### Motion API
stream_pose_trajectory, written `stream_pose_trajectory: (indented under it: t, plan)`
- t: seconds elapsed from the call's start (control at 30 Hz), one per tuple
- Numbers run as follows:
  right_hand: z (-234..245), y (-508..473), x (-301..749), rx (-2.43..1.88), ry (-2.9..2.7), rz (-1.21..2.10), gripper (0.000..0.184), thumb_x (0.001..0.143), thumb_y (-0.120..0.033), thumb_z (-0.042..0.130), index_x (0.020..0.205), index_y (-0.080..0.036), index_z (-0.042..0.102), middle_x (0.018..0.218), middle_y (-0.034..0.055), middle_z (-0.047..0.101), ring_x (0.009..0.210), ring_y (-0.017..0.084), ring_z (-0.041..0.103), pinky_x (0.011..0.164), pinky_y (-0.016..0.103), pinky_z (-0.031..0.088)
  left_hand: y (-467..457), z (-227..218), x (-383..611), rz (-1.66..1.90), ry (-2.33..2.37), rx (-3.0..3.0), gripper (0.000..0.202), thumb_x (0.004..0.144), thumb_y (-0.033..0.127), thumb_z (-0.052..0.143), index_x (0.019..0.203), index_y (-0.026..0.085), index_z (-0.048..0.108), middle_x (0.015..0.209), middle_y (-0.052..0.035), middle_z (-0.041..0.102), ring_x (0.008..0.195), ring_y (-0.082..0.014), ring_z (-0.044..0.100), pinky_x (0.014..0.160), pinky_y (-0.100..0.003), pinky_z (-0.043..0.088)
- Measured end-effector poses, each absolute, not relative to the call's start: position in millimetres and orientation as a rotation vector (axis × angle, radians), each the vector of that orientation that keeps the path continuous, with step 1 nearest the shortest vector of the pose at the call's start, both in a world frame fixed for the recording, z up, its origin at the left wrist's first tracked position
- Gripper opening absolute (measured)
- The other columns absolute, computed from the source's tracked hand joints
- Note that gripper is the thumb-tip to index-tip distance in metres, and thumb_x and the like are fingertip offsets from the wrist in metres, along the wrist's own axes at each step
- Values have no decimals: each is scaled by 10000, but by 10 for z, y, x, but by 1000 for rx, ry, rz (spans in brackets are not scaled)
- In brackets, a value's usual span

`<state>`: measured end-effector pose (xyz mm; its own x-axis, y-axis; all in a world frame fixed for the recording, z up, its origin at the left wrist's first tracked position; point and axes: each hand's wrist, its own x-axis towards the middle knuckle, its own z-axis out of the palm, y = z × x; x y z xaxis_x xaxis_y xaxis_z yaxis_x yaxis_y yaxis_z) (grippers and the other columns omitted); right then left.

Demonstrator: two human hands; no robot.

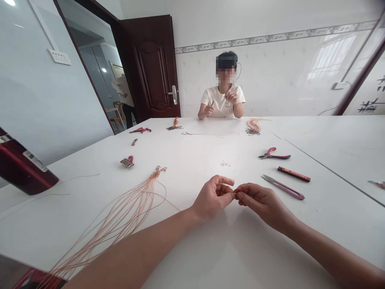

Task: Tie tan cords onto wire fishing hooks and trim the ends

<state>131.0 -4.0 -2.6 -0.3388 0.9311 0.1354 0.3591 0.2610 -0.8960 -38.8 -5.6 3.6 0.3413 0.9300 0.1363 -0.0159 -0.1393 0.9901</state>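
Over the white table (192, 156), my left hand (214, 197) pinches with its thumb and fingers, the forefinger stretched out above. My right hand (261, 200) is closed in a pinch too, its fingertips meeting those of the left. A small yellowish bit shows between the fingertips, too small to name. To the left of my hands lies a bundle of fish hooks (158, 171), and its long orange lines (126, 208) fan toward the near left edge, passing behind my left forearm. Purple-handled thread snips (284, 188) rest just right of my right hand.
Right of my hands are red-handled pliers (274, 154) and a flat red-and-black stick (294, 174). At left stand a dark red flask (25, 164) and a small red-and-metal object (128, 161). Across the table a person (223, 98) sits behind two hook bundles. More pliers (140, 130) lie far left.
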Motion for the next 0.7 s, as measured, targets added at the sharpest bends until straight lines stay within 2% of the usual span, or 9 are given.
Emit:
stream_pose_trajectory:
  t: [0.3,0.7]
  plan:
    - [-72,-10,1325,-1239,-1918,894,257,792,-444,447,791,-210,553,684,9,549,632,140,489,559,262,394,-71,55,-384,1041,898,1497,267,727,228,559,979,171,493,718,-1,509,645,-96,477,629,-258,400]
    - [-56,-18,1324,-1248,-1915,929,231,794,-404,441,806,-213,570,720,13,582,680,154,521,586,271,408,-61,32,-389,1033,900,1526,247,734,235,547,971,190,494,710,9,506,643,-93,476,632,-251,398]
